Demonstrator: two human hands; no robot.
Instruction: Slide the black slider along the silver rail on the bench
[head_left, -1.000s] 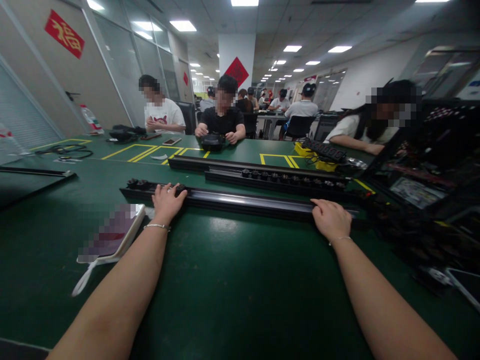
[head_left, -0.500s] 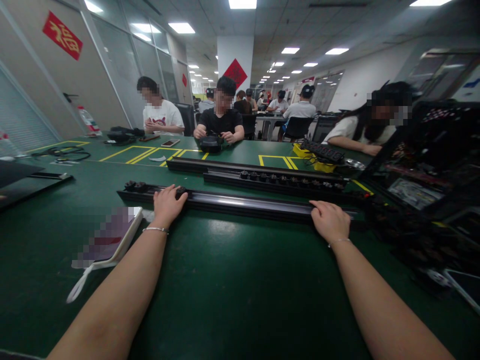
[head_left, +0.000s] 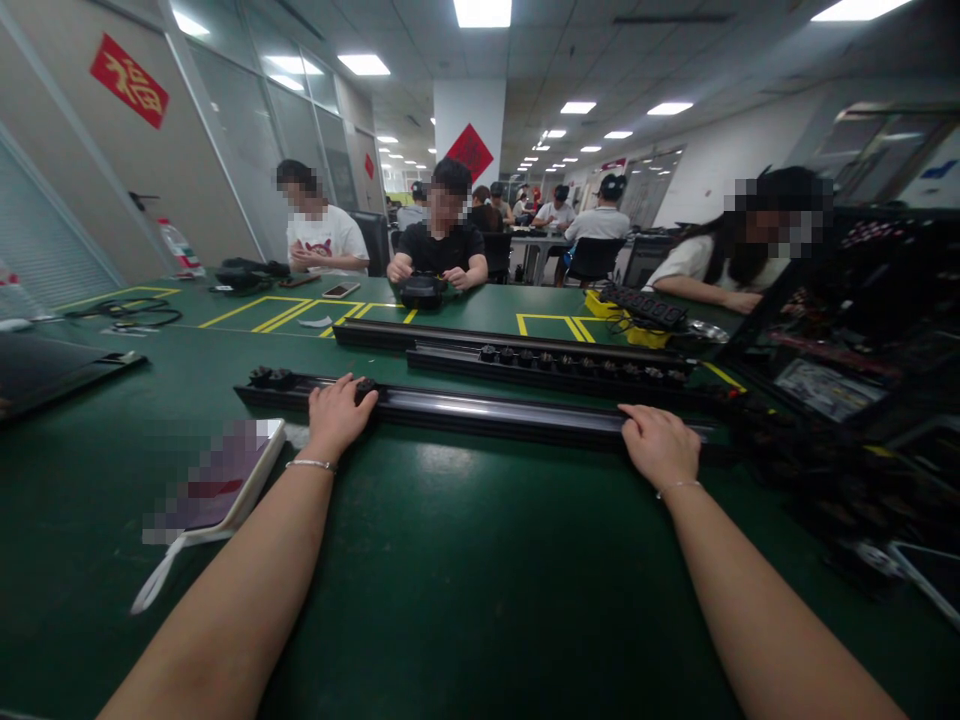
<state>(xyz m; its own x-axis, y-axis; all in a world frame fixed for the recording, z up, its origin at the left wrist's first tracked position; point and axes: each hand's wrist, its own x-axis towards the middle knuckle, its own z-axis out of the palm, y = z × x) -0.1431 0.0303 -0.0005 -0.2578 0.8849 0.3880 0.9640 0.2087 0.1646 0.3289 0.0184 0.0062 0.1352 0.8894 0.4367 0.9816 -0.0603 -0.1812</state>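
A long black rail (head_left: 487,412) with small black knobs at its left end lies across the green table (head_left: 465,580) in front of me. My left hand (head_left: 336,412) rests over the rail near its left end, fingers curled on its far edge. My right hand (head_left: 660,444) grips the same rail toward its right end. Both forearms stretch out over the table, each wrist with a thin bracelet.
Two more black rails (head_left: 540,365) lie just behind. A phone in a white case (head_left: 217,480) with a strap lies at my left. Dark equipment (head_left: 847,400) crowds the right side. Several people sit at the far table edge, one beside a yellow tray (head_left: 626,320).
Both hands have stayed on the rail. The view has shifted slightly; the rail and hands sit almost where they were.
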